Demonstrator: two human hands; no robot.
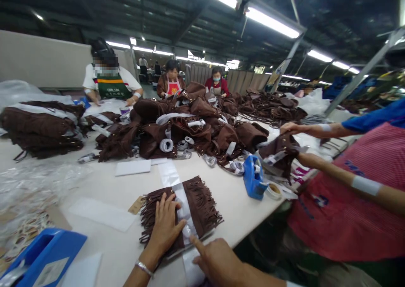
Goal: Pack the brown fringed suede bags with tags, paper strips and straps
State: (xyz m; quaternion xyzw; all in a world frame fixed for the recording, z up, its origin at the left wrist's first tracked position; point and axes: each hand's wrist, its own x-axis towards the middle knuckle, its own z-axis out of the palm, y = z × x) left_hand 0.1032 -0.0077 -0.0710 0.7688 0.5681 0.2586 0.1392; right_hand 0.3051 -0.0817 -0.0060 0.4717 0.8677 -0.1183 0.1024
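- The brown fringed bag (202,200) lies flat on the table (236,217), right in front of the person, with a pale strip (185,200) crossing its middle and running past it at both ends.
- The left hand (166,223) lies palm down on the bag, fingers extended and loosely spread, gripping nothing, thumb by the strip.
- The right hand (218,257) reaches its index finger to the strip's near part; the other fingers curl under, and whether they pinch anything I cannot tell.
- Steady pressure from the left palm should keep the bag from sliding; the strip is best kept straight and smooth, with the fringe clear of it.
- The table's edge slants close by on the right, so the right elbow wants care.
- Bare tabletop lies between the bag and the blue tape dispenser (255,179).
- On the left, a brown tag (136,204) sits just beside the fringe; beyond the bag, a heap of brown bags (190,131) limits forward reach.
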